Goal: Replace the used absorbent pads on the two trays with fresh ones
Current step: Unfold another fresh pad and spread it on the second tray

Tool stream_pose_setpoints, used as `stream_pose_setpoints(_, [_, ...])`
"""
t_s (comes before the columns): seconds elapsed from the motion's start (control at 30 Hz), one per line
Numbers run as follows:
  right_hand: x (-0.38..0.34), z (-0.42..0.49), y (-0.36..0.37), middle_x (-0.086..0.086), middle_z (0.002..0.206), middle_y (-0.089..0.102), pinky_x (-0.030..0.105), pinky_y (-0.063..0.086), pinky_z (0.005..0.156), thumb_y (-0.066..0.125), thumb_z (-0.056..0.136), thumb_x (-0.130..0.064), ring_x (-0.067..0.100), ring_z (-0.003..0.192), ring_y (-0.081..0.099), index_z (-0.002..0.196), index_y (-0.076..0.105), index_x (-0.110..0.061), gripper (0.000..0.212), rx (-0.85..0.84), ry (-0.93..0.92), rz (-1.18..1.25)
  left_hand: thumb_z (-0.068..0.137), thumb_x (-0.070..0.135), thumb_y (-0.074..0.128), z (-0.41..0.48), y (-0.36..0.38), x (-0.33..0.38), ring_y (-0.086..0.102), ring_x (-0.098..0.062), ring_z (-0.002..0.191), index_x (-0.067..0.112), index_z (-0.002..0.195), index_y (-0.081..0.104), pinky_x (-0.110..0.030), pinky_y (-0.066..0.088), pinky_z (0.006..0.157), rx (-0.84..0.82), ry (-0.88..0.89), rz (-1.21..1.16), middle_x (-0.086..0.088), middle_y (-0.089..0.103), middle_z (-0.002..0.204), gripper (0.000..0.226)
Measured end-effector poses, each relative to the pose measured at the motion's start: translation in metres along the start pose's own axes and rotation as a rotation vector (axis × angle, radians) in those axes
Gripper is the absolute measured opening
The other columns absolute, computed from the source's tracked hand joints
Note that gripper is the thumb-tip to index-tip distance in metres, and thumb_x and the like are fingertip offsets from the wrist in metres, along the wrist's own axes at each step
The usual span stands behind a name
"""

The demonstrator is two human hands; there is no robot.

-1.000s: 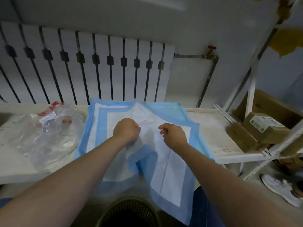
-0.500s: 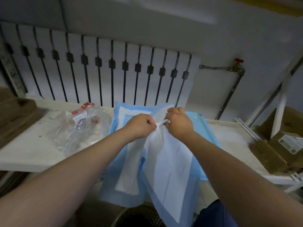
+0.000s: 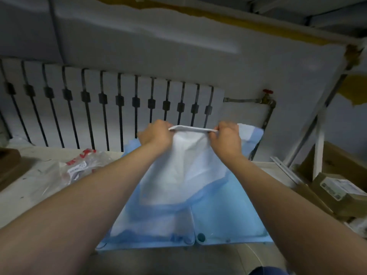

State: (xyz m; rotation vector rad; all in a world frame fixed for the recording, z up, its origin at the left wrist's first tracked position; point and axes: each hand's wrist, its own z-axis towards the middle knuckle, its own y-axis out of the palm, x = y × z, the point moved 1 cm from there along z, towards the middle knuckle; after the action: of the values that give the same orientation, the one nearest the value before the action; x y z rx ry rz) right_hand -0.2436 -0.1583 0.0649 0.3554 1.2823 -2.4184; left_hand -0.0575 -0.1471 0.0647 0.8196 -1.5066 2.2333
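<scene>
**Change of state.** One second ago both grips sat low on the pad, fists near each other, with the sheet spread flat on the surface. Half a second ago they met at one point of the sheet and rose. Now the left grip and the right grip stand apart. Each has its fingers curled and clamped on the top edge of the pad, and that edge runs taut between them.

**Position of the pad.** The pad hangs below the two grips, with its white face toward us. Its lower blue border appears to drape onto what lies beneath.

**Exposed items.** Lifting the sheet has uncovered two light-blue trays below the grips, side by side and touching. The left tray shows a white sheet lying in it. The right tray appears bare. A crumpled plastic bag lies on the surface, left of and below the left grip.

**Meaning for the task.** We judge that the pad is being opened to full width between the grips. We cannot tell from its face whether it is used or fresh. If it is fresh, the bare tray below the right grip is the likely seat for it. If it is used, it still has to be carried clear of both trays.
</scene>
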Motion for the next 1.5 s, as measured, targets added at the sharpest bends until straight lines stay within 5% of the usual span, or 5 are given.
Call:
stream_pose_setpoints(0.2, [0.018,-0.012,0.001,0.012,0.136,0.046,0.032,0.031,0.107,0.059,0.090,-0.018,0.026,0.130,0.036,0.093,0.059,-0.006,0.012,0.257,-0.088,0.061,0.093,0.011,0.050,0.003,0.006,0.007,0.047,-0.017,0.121,0.038,0.111,0.068,-0.039,0.020,0.100,0.364,0.341,-0.135,0.012,0.062,0.126,0.037])
stream_pose_setpoints(0.67, [0.021,-0.071,0.059,0.005,0.092,0.066,0.028,0.045,0.067,0.044,0.092,-0.028,0.023,0.079,0.057,0.092,0.065,-0.016,0.024,-0.566,0.114,-0.280,0.088,0.014,0.046,-0.029,0.037,-0.107,0.052,-0.022,0.115,0.037,0.115,0.062,-0.050,0.004,0.116,-0.120,-0.052,0.372,0.003,0.066,0.105,0.038])
stream_pose_setpoints(0.9, [0.008,-0.083,0.043,0.003,0.068,0.052,0.023,0.047,0.048,0.055,0.092,-0.042,0.018,0.057,0.050,0.077,0.063,-0.013,0.034,-0.964,0.179,0.153,0.091,0.028,0.049,-0.048,0.071,-0.080,0.055,-0.013,0.109,0.031,0.090,0.071,-0.050,-0.003,0.115,-0.454,0.341,0.345,0.011,0.068,0.102,0.022])
stream_pose_setpoints(1.03, [0.052,-0.081,0.043,0.008,0.088,0.067,0.028,0.051,0.057,0.050,0.096,-0.036,0.022,0.071,0.060,0.097,0.064,-0.002,0.038,-0.746,0.528,0.235,0.092,0.020,0.048,-0.061,0.082,-0.091,0.050,-0.019,0.084,0.027,0.069,0.053,-0.032,0.037,0.086,-0.700,0.359,0.407,0.006,0.054,0.082,0.025])
stream_pose_setpoints(1.5, [0.103,-0.105,0.119,0.018,0.142,0.038,0.042,0.041,0.106,0.074,0.078,-0.028,0.035,0.129,0.042,0.144,0.024,0.001,0.088,-0.784,0.855,0.165,0.094,0.049,0.048,-0.080,0.094,-0.129,0.041,-0.012,0.060,0.020,0.058,0.043,-0.023,0.034,0.061,-0.892,0.150,0.056,0.005,0.043,0.060,0.046])
